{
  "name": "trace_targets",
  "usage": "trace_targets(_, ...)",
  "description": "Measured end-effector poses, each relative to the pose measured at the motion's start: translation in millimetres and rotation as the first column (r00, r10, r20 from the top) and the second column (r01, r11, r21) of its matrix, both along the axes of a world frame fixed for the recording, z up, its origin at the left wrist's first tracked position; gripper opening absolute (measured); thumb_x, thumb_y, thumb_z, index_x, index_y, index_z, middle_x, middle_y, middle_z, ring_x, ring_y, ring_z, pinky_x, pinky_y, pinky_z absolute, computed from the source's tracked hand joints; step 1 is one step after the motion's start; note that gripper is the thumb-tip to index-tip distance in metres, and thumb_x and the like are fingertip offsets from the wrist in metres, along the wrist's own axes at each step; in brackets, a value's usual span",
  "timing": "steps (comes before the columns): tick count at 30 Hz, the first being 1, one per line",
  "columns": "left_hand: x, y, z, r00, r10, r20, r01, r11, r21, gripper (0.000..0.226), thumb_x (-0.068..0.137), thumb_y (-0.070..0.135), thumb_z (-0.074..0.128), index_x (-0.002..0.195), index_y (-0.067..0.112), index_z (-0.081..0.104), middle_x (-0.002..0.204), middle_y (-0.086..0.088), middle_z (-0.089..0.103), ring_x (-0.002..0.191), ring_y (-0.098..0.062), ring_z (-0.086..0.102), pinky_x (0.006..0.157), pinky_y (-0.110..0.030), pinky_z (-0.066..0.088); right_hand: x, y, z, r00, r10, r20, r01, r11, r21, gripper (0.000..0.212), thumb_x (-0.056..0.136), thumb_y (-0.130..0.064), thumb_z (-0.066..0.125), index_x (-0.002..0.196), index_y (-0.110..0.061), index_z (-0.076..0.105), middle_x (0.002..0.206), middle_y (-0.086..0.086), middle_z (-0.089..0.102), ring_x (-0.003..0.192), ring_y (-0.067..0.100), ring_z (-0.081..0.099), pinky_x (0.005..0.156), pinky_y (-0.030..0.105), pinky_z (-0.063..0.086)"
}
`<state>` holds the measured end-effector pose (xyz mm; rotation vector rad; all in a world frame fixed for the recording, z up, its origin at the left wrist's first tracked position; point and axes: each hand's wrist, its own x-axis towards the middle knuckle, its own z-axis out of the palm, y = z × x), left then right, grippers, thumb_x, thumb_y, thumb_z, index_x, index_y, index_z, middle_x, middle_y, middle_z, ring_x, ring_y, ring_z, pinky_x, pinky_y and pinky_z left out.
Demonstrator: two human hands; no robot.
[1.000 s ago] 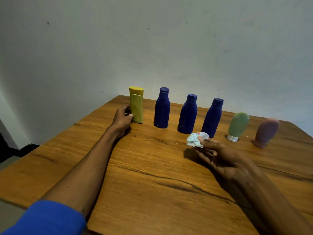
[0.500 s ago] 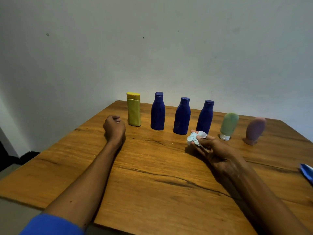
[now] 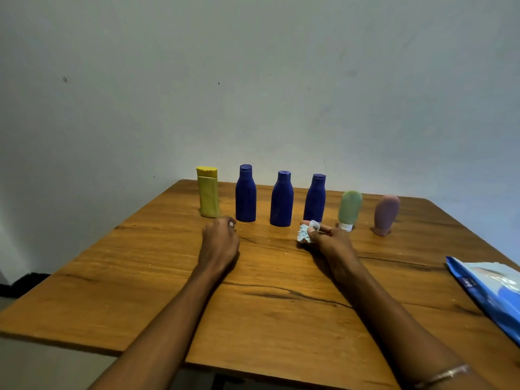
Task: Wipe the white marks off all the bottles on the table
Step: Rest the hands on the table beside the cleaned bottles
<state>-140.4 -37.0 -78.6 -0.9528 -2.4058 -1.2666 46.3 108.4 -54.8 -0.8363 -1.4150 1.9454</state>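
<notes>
While my left hand (image 3: 221, 240) rests on the table (image 3: 140, 266) with fingers curled, holding nothing, just before the yellow bottle (image 3: 208, 191), I see my right hand (image 3: 327, 240) pinching a crumpled wipe (image 3: 304, 233) before the row of bottles.

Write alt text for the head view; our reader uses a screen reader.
A person's right hand pinches a crumpled wipe on a wooden table, left hand curled beside it. Behind stand six bottles in a row; a blue packet lies right.
</notes>
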Motion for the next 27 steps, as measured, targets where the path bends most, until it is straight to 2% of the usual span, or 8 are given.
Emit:
trace_targets(3,22,7,-5,0.995,-0.078,-0.064,0.073,0.995,-0.074,0.024,0.106,0.02,0.047,0.111,0.014,0.069,0.105,-0.006,0.07,0.096,-0.019,0.065,0.088,-0.042,0.057,3,5,-10,1.0,0.008,0.016,-0.011,0.98,0.197,0.025,0.102,-0.009,0.058,0.115,-0.024,0.073,0.131,0.009,0.066,0.114,0.022,0.067,0.101,0.047,0.056)
trace_targets(6,46,10,-4,0.979,-0.143,-0.143,0.119,0.979,-0.165,0.03,0.107,0.03,0.043,0.086,0.023,0.063,0.078,0.004,0.061,0.074,-0.013,0.059,0.068,-0.035,0.051,12,8,-18,1.0,-0.026,-0.013,0.028,0.966,0.259,0.025,0.103,-0.011,0.057,0.118,-0.024,0.073,0.127,0.005,0.068,0.113,0.021,0.068,0.099,0.045,0.058)
trace_targets(8,63,9,1,0.965,-0.192,-0.179,0.155,0.967,-0.201,0.03,0.106,0.031,0.045,0.081,0.024,0.062,0.072,0.006,0.059,0.069,-0.011,0.058,0.062,-0.029,0.045,19,6,-23,0.995,-0.093,-0.024,0.096,0.94,0.328,0.028,0.102,-0.014,0.059,0.127,-0.019,0.07,0.125,0.002,0.069,0.11,0.018,0.069,0.095,0.042,0.06)
trace_targets(10,76,8,3,0.958,-0.23,-0.169,0.189,0.955,-0.23,0.028,0.104,0.033,0.046,0.09,0.023,0.067,0.079,0.004,0.065,0.074,-0.013,0.062,0.065,-0.03,0.05,26,-1,-24,0.982,-0.186,-0.003,0.168,0.878,0.449,0.032,0.101,-0.017,0.062,0.133,-0.018,0.065,0.119,-0.002,0.071,0.103,0.013,0.071,0.088,0.035,0.062)
trace_targets(12,86,7,4,0.957,-0.247,-0.152,0.204,0.946,-0.254,0.03,0.104,0.034,0.046,0.106,0.016,0.07,0.094,0.0,0.072,0.086,-0.015,0.066,0.076,-0.037,0.057,32,-8,-24,0.965,-0.262,0.016,0.208,0.799,0.564,0.03,0.101,-0.016,0.063,0.13,-0.021,0.065,0.109,-0.006,0.072,0.095,0.009,0.07,0.08,0.028,0.062)
trace_targets(17,103,-1,9,0.952,-0.274,-0.138,0.222,0.926,-0.305,0.034,0.104,0.031,0.045,0.122,0.012,0.066,0.12,-0.005,0.069,0.107,-0.02,0.064,0.09,-0.038,0.054,42,-18,-26,0.916,-0.392,0.081,0.168,0.56,0.812,0.034,0.098,-0.006,0.062,0.131,-0.012,0.066,0.117,0.003,0.072,0.102,0.01,0.067,0.092,0.033,0.06)
trace_targets(21,106,-5,11,0.945,-0.306,-0.117,0.247,0.9,-0.36,0.037,0.104,0.027,0.042,0.131,0.012,0.06,0.135,-0.007,0.062,0.121,-0.021,0.059,0.1,-0.036,0.048,46,-20,-28,0.902,-0.416,0.115,0.092,0.446,0.89,0.041,0.092,0.006,0.064,0.13,-0.01,0.067,0.123,0.009,0.068,0.105,0.015,0.067,0.085,0.035,0.063)
trace_targets(27,109,-7,14,0.946,-0.318,-0.065,0.262,0.865,-0.428,0.048,0.105,0.023,0.039,0.151,0.01,0.044,0.158,-0.009,0.044,0.148,-0.02,0.037,0.121,-0.035,0.029,47,-29,-28,0.861,-0.457,0.221,-0.075,0.316,0.946,0.046,0.091,0.007,0.063,0.133,-0.01,0.066,0.128,0.008,0.066,0.118,0.017,0.061,0.101,0.026,0.053)
